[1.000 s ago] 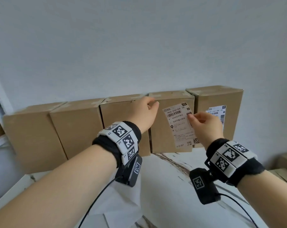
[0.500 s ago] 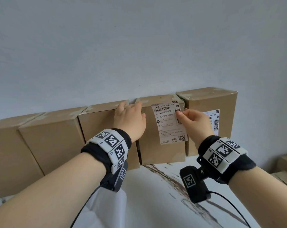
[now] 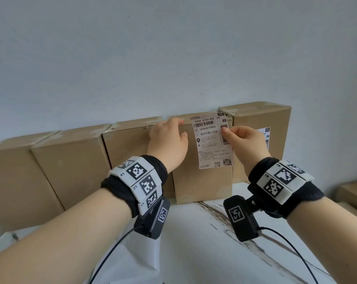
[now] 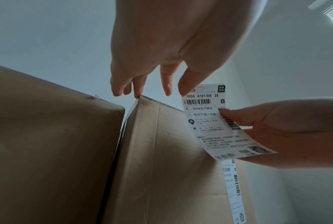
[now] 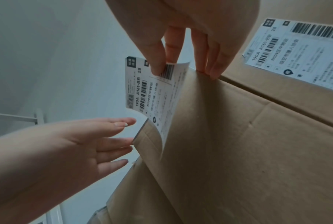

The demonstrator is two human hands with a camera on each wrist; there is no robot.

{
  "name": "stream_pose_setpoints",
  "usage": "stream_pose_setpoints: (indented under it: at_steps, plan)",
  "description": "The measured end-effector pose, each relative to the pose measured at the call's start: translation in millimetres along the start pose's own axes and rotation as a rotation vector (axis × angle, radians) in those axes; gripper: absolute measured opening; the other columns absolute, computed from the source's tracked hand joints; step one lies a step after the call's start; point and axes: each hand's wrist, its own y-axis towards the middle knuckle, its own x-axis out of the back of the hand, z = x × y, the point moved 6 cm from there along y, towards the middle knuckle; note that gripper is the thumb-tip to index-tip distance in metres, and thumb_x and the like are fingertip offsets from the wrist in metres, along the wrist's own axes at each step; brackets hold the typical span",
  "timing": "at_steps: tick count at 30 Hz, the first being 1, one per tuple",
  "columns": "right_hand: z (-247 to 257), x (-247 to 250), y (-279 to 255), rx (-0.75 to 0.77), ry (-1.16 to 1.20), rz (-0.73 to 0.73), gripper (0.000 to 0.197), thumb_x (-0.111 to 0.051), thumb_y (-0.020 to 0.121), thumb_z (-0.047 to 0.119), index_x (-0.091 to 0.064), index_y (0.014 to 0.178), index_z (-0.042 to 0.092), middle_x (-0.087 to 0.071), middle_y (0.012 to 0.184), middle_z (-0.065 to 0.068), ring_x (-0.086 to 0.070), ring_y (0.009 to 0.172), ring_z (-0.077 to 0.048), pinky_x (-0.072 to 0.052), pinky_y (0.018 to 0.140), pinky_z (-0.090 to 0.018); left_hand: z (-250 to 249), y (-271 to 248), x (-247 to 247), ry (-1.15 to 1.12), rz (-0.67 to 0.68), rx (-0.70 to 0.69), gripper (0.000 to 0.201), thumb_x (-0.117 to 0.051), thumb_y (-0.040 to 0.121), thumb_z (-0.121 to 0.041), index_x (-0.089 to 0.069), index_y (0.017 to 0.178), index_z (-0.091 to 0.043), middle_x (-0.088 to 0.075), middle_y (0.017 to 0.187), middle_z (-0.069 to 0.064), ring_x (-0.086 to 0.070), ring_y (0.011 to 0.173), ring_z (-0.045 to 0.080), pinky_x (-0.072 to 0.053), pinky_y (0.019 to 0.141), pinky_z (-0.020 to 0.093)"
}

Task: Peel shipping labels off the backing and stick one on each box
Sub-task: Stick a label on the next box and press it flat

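Several brown cardboard boxes stand in a row against the wall. My right hand (image 3: 226, 131) pinches the right edge of a white shipping label (image 3: 212, 140) between thumb and fingers. The label hangs before the front of the fourth box (image 3: 202, 185), its top at the box's upper edge. In the right wrist view the label (image 5: 152, 94) curls away from the cardboard (image 5: 238, 151). My left hand (image 3: 176, 130) rests with straight fingers on that box's top left corner, also seen in the left wrist view (image 4: 167, 86). The rightmost box (image 3: 255, 119) bears a stuck label (image 3: 266, 138).
The boxes stand on a white marbled table (image 3: 194, 242). A white sheet (image 3: 136, 259) lies at the near edge under my left forearm. More cardboard boxes (image 3: 353, 193) sit low at the far right. The three boxes to the left (image 3: 71, 160) show bare fronts.
The right hand has lifted the label from a tilted, lower position to upright at the top of the box front. The left hand has stayed on the box's top left corner.
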Motion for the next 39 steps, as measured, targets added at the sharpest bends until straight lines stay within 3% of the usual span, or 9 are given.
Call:
stream_pose_setpoints:
  at_steps: [3, 8, 12, 20, 25, 30, 32, 36, 39]
  plan:
    - [7.3, 5.1, -12.7, 0.007, -0.002, -0.005, 0.023, -0.06, 0.089, 0.026, -0.06, 0.07, 0.012, -0.064, 0.072, 0.003, -0.058, 0.063, -0.006, -0.046, 0.054, -0.012, -5.3, -15.2, 7.8, -0.03, 0.047, -0.032, 0.039, -0.044, 0.096, -0.025, -0.043, 0.135, -0.021, -0.042, 0.14, 0.009, -0.043, 0.125, 0.025, -0.034, 0.104, 0.031]
    - [16.8, 16.2, -40.5, 0.028, -0.035, -0.008, 0.026, -0.059, 0.089, 0.025, -0.059, 0.067, 0.014, -0.063, 0.071, 0.004, -0.056, 0.059, -0.002, -0.043, 0.049, -0.009, -12.7, -46.1, 20.6, -0.062, 0.059, -0.074, 0.039, -0.043, 0.097, -0.023, -0.042, 0.137, -0.02, -0.037, 0.145, 0.007, -0.039, 0.131, 0.019, -0.031, 0.106, 0.028]
    - [22.5, 24.6, -63.1, 0.041, -0.052, -0.018, 0.028, -0.059, 0.089, 0.024, -0.057, 0.062, 0.016, -0.061, 0.066, 0.006, -0.051, 0.045, 0.006, -0.038, 0.042, -0.005, -18.1, -65.6, 29.7, -0.058, 0.061, -0.089, 0.041, -0.044, 0.097, -0.023, -0.042, 0.137, -0.019, -0.038, 0.144, 0.007, -0.04, 0.131, 0.02, -0.032, 0.106, 0.028]
    - [33.2, 36.2, -90.6, 0.045, -0.12, -0.036, 0.031, -0.06, 0.088, 0.027, -0.053, 0.061, 0.017, -0.058, 0.064, 0.006, -0.048, 0.054, -0.003, -0.037, 0.051, -0.015, -25.3, -93.6, 43.9, 0.085, 0.066, -0.118, 0.05, -0.048, 0.094, -0.03, -0.037, 0.141, -0.018, -0.037, 0.144, 0.01, -0.039, 0.132, 0.025, -0.034, 0.105, 0.033]
    - [30.2, 41.8, -92.3, 0.042, -0.232, -0.059, 0.027, -0.057, 0.089, 0.03, -0.056, 0.067, 0.015, -0.06, 0.07, 0.005, -0.055, 0.063, -0.008, -0.045, 0.055, -0.021, -20.2, -90.9, 48.3, 0.207, 0.026, -0.158, 0.052, -0.052, 0.092, -0.033, -0.038, 0.14, -0.021, -0.033, 0.148, 0.005, -0.031, 0.136, 0.027, -0.03, 0.109, 0.037]
    - [2.4, 38.3, -104.0, -0.053, -0.23, 0.016, 0.027, -0.056, 0.09, 0.03, -0.061, 0.08, 0.005, -0.063, 0.075, -0.002, -0.059, 0.066, -0.012, -0.048, 0.056, -0.022, -29.8, -74.4, 38.9, 0.154, 0.082, -0.308, 0.046, -0.04, 0.099, -0.022, -0.035, 0.144, -0.021, -0.034, 0.151, -0.001, -0.029, 0.141, 0.018, -0.022, 0.115, 0.032]
    - [-14.1, 30.4, -111.4, -0.136, -0.185, 0.089, 0.027, -0.058, 0.089, 0.029, -0.056, 0.073, 0.007, -0.063, 0.077, -0.005, -0.059, 0.068, -0.016, -0.049, 0.059, -0.024, -34.0, -69.1, 32.7, 0.153, 0.124, -0.34, 0.044, -0.032, 0.101, -0.018, -0.035, 0.145, -0.02, -0.038, 0.149, 0.001, -0.032, 0.139, 0.018, -0.024, 0.113, 0.031]
    - [-40.6, 17.8, -116.3, -0.277, -0.045, 0.142, 0.025, -0.064, 0.085, 0.028, -0.056, 0.067, 0.012, -0.067, 0.082, -0.008, -0.064, 0.084, -0.028, -0.055, 0.084, -0.042, -35.6, -62.5, 28.0, 0.188, 0.168, -0.378, 0.04, -0.031, 0.101, -0.019, -0.044, 0.139, -0.022, -0.046, 0.144, -0.001, -0.038, 0.135, 0.016, -0.028, 0.11, 0.029]
    - [-49.9, 8.6, -115.9, -0.348, 0.054, 0.182, 0.021, -0.065, 0.085, 0.027, -0.059, 0.07, 0.012, -0.067, 0.082, -0.007, -0.059, 0.081, -0.025, -0.05, 0.092, -0.046, -30.9, -58.4, 30.2, 0.217, 0.186, -0.399, 0.039, -0.035, 0.1, -0.026, -0.047, 0.137, -0.025, -0.049, 0.141, -0.004, -0.042, 0.132, 0.015, -0.032, 0.108, 0.03]
